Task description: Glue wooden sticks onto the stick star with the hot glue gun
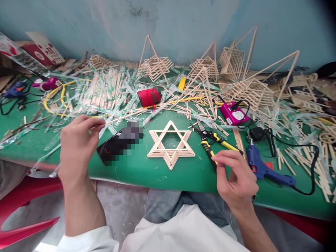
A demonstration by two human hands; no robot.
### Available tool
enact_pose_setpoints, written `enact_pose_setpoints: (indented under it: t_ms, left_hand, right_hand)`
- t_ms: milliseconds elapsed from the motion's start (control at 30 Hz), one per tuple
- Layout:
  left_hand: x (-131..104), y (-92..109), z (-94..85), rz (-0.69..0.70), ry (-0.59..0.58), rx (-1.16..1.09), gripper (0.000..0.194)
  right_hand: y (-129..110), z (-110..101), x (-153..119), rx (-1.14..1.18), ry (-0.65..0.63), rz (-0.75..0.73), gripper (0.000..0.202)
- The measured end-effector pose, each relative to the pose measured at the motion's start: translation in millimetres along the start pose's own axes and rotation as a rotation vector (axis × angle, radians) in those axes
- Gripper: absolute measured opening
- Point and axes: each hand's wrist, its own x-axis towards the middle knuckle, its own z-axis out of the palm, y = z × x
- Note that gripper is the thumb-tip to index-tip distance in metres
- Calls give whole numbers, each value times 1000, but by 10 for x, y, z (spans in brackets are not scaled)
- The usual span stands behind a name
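My left hand (78, 147) pinches a thin wooden stick (126, 116) and my right hand (237, 179) has narrowed fingers, on what, if anything, I cannot tell, in what I judge a stick-handling step calling for careful alignment, with the layered wooden star (172, 150) near the table's (147, 179) front edge and clear wrappers (127, 85) behind holding chopsticks (106, 87).

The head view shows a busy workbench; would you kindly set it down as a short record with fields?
Left hand: pinches a thin pale stick
Right hand: fingertips drawn together beside the yellow-and-black cutters; no held thing can be made out
Centre: layered wooden star, lying on the green table
Left of star: dark flat object, partly pixelated
Behind star, to the left: red spool
Right of cutters: blue glue gun
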Motion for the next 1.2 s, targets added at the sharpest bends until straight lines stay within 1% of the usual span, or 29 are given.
enact_pose_setpoints:
  t_ms: [33, 100, 167, 233, 267, 300, 367, 467, 567, 667, 767, 867, 933, 967, 1067, 1100, 1133, 1167, 1200]
  left_hand:
    - [-12, 110, -39, 8, 44, -25, 13]
    - [-31, 355, -35, 32, 108, -93, 19]
    - [-51, 608, 63, 80, 27, -181, 20]
    - [-76, 838, 200, 128, -64, -278, 21]
    - [-91, 935, 264, 119, -120, -371, 22]
    - [-106, 1016, 317, 139, -163, -435, 24]
    - [-135, 1126, 383, 167, -222, -495, 27]
    - [-160, 1164, 409, 212, -261, -488, 29]
    - [-149, 1102, 424, 247, -237, -461, 28]
    - [-110, 1005, 471, 271, -241, -422, 24]
    - [-64, 914, 536, 261, -259, -410, 20]
    - [-27, 865, 591, 235, -230, -421, 19]
    - [-13, 875, 611, 175, -198, -494, 20]
    - [-10, 896, 617, 114, -160, -574, 21]
    - [-20, 1025, 634, -140, 6, -957, 33]
    - [-29, 1087, 641, -210, 34, -1073, 37]
    - [-41, 1156, 648, -253, 21, -1153, 38]
    - [-55, 1230, 654, -270, -42, -1178, 34]
    - [-68, 1308, 657, -259, -127, -1154, 27]
  right_hand:
    - [-18, 23, 40, 1, 1, -12, 37]
    - [-55, 93, 133, -28, -27, -33, 39]
    - [-85, 183, 225, -76, -80, -36, 42]
    - [-97, 266, 297, -107, -130, -16, 47]
    - [-97, 298, 322, -104, -142, -6, 48]
    - [-93, 322, 338, -91, -137, 3, 47]
    - [-78, 342, 346, -50, -97, 14, 44]
    - [-47, 331, 321, 11, -68, 3, 32]
    - [-7, 313, 296, 45, -145, 11, 22]
    - [51, 298, 309, 30, -193, 11, 22]
    - [129, 278, 358, -28, -168, 19, 21]
    - [204, 256, 408, -65, -173, 16, 21]
    - [232, 246, 429, -70, -215, -7, 24]
    - [233, 244, 436, -68, -245, -18, 25]
    - [161, 264, 452, -27, -308, -30, 24]
    - [109, 284, 457, 4, -312, -24, 23]
    - [44, 310, 462, 38, -302, -13, 22]
    - [-30, 344, 467, 69, -286, 3, 21]
    - [-109, 383, 471, 95, -270, 18, 20]
